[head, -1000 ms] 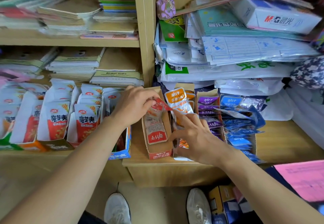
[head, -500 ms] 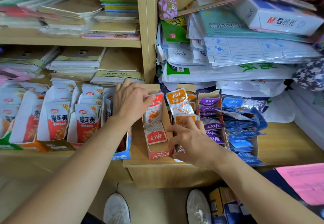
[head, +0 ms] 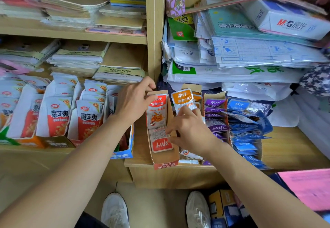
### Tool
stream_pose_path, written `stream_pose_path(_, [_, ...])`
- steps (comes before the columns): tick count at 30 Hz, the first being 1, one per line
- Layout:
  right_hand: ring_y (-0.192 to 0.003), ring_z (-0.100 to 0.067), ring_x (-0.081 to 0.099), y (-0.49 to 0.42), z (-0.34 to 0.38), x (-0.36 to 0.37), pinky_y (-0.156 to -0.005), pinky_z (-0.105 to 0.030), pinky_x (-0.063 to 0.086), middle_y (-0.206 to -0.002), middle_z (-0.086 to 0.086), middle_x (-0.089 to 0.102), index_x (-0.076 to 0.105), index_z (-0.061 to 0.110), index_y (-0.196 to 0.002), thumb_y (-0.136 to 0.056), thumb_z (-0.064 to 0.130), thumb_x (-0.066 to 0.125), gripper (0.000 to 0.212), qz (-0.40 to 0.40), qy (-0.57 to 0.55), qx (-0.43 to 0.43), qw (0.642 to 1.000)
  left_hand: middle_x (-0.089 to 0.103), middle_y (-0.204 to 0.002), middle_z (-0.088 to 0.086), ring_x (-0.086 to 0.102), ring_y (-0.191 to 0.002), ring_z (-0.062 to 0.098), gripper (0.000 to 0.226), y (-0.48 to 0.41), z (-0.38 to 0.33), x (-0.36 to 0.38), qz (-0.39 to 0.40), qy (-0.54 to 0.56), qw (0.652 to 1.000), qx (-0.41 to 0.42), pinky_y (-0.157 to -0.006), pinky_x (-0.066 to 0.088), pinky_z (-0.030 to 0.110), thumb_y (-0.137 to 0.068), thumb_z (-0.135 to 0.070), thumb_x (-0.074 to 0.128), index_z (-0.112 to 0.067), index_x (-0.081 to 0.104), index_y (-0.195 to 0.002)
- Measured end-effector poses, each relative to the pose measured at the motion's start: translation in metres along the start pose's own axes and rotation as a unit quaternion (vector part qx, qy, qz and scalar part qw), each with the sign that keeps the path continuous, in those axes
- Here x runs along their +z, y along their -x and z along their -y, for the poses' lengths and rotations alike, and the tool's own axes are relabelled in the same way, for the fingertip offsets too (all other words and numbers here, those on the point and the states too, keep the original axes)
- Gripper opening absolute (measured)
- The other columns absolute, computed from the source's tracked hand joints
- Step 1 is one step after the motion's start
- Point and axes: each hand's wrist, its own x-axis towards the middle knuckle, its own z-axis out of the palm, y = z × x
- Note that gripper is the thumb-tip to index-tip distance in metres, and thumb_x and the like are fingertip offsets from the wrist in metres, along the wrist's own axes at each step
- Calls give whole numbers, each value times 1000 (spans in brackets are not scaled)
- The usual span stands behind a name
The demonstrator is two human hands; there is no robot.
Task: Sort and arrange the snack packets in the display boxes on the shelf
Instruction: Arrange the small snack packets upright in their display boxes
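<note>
A red display box (head: 165, 162) stands on the wooden shelf (head: 294, 149). One red snack packet (head: 157, 111) stands upright at its back, and another red packet (head: 160, 142) lies flat below it. My left hand (head: 133, 102) pinches the upright packet's top left corner with the thumb, and its index finger touches the box's back flap. My right hand (head: 191, 131) reaches in from the right with spread fingers. One finger touches the orange packet (head: 182, 99) in the neighbouring box, and others touch the flat red packet's right edge.
Purple packets (head: 214, 113) and blue packets (head: 247, 131) fill boxes to the right, the blue ones spilling forward. White-and-red packets (head: 87, 119) stand in boxes on the left. Notebooks and a paper ream (head: 289, 22) are stacked above. A pink sheet (head: 307, 188) and cartons (head: 223, 208) lie below.
My left hand has stood the red packet upright at the back of the red box. My right hand has moved up and left, from the orange box toward the flat red packet.
</note>
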Motion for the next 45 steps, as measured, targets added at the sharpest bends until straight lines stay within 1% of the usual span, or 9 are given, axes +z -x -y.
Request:
stream_pose_path(3, [-124,-21,30,-17,5,1,-101,-46,26,-123,8,63,70,30,-121,-78,52,76,48,77,94,-20,992,75,-92,-5,66,-87,21,22,1,5,-2,-11,-53,998,27,-89,38,38,-86,-32,77,-22,68,-103])
stream_pose_path(9, [-143,-32,18,-25,18,27,-114,-64,10,-138,-2,56,65,27,-124,-74,68,70,65,134,205,-21,969,71,-80,-11,62,-85,15,9,5,15,-2,-20,-36,999,14,-82,17,29,-94,-30,67,-26,75,-95])
stream_pose_path(17, [-131,-23,33,-22,8,30,-106,-47,14,-122,9,66,76,37,-107,-84,61,65,35,70,105,-15,992,68,-79,-15,57,-82,8,10,7,23,-1,-16,14,1000,8,-89,22,31,-95,-32,66,-27,75,-95])
stream_pose_path(22, [-101,-27,47,-27,6,12,-77,-42,26,-92,8,72,75,27,-87,-91,39,55,23,-121,83,-42,988,63,-76,-18,60,-88,11,10,7,23,0,-8,31,999,10,-89,23,33,-94,-33,66,-32,76,-95])
stream_pose_path(30, [-63,-22,58,-50,0,0,-57,-36,51,-73,-7,66,69,6,-81,-94,16,52,24,-92,-61,-9,994,65,-80,-20,58,-99,12,11,6,20,0,2,35,999,16,-85,17,30,-89,-32,74,-37,77,-99])
stream_pose_path(33, [-68,-15,61,-47,3,-11,-64,-14,45,-82,-6,71,75,7,-91,-96,9,60,15,-114,-79,-13,990,69,-88,-14,55,-103,9,11,6,15,2,-31,40,998,27,-84,16,29,-86,-30,77,-33,79,-97])
stream_pose_path(39, [-96,-23,69,-46,-2,-8,-83,-28,54,-109,-10,73,71,13,-119,-95,3,59,29,-61,-69,23,995,72,-98,-11,54,-115,10,12,6,13,6,-49,29,998,10,-92,17,32,-89,-31,73,-34,78,-100])
stream_pose_path(42, [-83,-16,67,-46,-3,-6,-72,-15,46,-104,-9,73,70,13,-122,-88,-1,67,37,-142,-72,23,987,71,-96,-12,57,-109,11,12,4,11,7,-62,20,998,-5,-91,21,35,-90,-32,72,-35,78,-100])
stream_pose_path(45, [-84,-25,68,-49,-6,1,-68,-30,56,-105,-8,68,69,15,-121,-86,5,71,37,-150,-54,45,986,74,-100,-11,61,-105,14,16,3,12,7,-35,25,999,-7,-87,22,32,-92,-30,70,-33,77,-107])
